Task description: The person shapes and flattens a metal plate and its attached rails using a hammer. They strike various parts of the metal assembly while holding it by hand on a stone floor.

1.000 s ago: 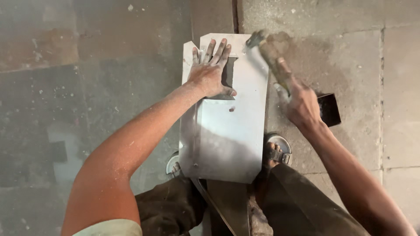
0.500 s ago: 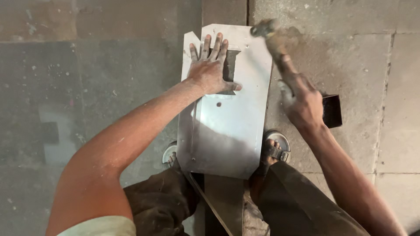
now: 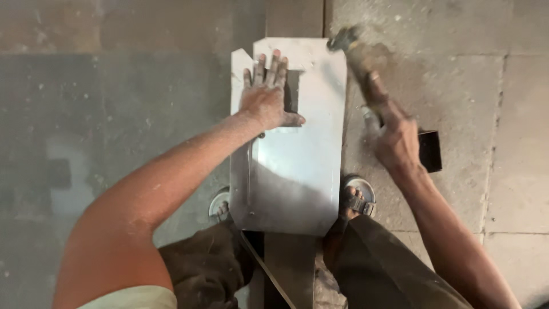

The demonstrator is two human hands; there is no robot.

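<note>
At centre frame, a thin, stiff metal sheet [image 3: 291, 171] lies on the concrete floor [image 3: 114, 114]. The left hand [image 3: 266, 97] presses flat on its upper part, fingers spread. The right hand [image 3: 394, 140], upper right, grips a blurred hammer [image 3: 357, 51]. The sheet's edges look sharp, so flat faces seem the safest hold.

Your left hand [image 3: 267, 98] lies flat, fingers spread toward twelve o'clock, pressing on the sheet-metal panel [image 3: 297, 166] beside its rectangular cut-out. At two o'clock from it your right hand [image 3: 394, 137] grips a hammer [image 3: 357, 54], blurred, its head just beside the panel's far right corner. Your sandalled feet flank the near edge.
</note>
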